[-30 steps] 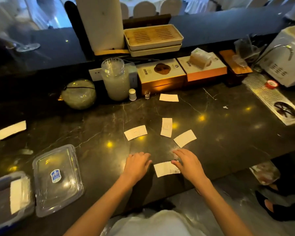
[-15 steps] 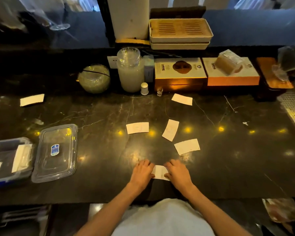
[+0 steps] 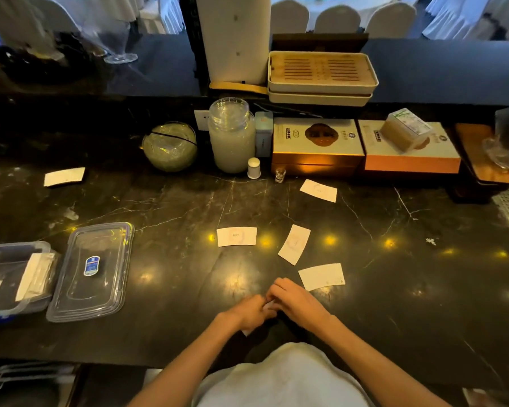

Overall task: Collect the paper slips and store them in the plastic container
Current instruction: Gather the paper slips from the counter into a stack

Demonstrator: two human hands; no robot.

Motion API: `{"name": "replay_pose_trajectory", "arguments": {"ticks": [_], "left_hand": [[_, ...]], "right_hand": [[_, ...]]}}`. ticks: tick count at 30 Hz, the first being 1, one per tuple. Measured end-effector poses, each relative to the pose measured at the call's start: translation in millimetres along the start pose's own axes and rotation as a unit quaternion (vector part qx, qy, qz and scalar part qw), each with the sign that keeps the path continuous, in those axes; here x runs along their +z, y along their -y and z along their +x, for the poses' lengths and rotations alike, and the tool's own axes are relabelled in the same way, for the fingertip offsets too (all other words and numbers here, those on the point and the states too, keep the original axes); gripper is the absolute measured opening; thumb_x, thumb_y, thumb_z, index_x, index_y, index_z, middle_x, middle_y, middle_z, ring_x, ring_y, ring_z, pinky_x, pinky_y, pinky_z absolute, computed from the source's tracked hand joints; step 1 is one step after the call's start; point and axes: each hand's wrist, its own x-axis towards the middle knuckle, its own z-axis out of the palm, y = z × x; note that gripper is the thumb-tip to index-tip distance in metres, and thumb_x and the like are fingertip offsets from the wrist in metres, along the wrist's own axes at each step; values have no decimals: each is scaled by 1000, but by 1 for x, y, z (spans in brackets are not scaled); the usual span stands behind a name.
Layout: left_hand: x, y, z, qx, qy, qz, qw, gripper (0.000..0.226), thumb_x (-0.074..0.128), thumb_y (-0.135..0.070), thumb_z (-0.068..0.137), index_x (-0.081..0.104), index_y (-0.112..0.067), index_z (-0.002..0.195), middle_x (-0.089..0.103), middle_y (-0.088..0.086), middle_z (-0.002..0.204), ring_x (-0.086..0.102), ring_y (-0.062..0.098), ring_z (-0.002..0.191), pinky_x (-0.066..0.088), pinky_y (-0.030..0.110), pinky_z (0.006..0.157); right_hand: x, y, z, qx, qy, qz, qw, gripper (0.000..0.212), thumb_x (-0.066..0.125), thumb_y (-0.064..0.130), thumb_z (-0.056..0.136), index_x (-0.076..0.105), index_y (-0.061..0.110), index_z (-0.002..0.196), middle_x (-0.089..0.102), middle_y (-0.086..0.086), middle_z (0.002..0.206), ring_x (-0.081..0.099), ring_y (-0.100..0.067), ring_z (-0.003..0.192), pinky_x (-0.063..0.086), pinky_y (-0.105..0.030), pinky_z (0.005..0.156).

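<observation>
My left hand [image 3: 249, 314] and my right hand [image 3: 299, 302] meet near the counter's front edge, both closed on one white paper slip [image 3: 269, 306], mostly hidden between the fingers. Several more slips lie flat on the black marble: one just right of my right hand [image 3: 321, 276], one tilted above it [image 3: 294, 244], one in the middle [image 3: 237, 236], one near the boxes [image 3: 318, 190], one far left [image 3: 64, 176]. The open plastic container [image 3: 12, 306] sits at the left edge with slips inside. Its clear lid [image 3: 93, 270] lies beside it.
Along the back stand a round glass bowl [image 3: 169, 146], a tall jar [image 3: 232, 136], a small white shaker [image 3: 253, 168], a tiny glass [image 3: 280, 174], two flat gift boxes [image 3: 318, 145] and a wooden tray [image 3: 487, 160]. Stacked trays [image 3: 321, 76] sit on the raised ledge.
My hands have closed together over the nearest slip and lifted it off the counter; before, they rested on either side of it. The camera view has tilted up.
</observation>
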Motion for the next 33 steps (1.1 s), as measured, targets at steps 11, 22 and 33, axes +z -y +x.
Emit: {"name": "replay_pose_trajectory", "arguments": {"ticks": [11,22,33], "left_hand": [[-20,-21,11,-41,-50,-451,890,36,36,-16,105,33,-36,135,58,18,104,64,23,76,59,41,73],[-43,-7,10,-61,-87,-502,858,31,44,-26,103,39,-20,133,58,19,98,61,24,66,56,36,60],[-68,-14,10,-76,135,-474,867,87,24,-79,87,55,-10,129,63,19,114,66,37,103,61,43,80]], "right_hand": [[-50,-118,-32,281,-17,-83,956,42,62,31,93,55,30,134,52,6,137,43,-16,127,42,-29,103],[-35,-108,-27,348,-12,104,932,16,68,25,88,59,28,102,55,4,112,59,-14,100,52,-33,89],[-75,-29,74,49,66,156,984,5,68,28,87,69,24,90,67,12,95,60,-6,91,50,-28,85]]}}
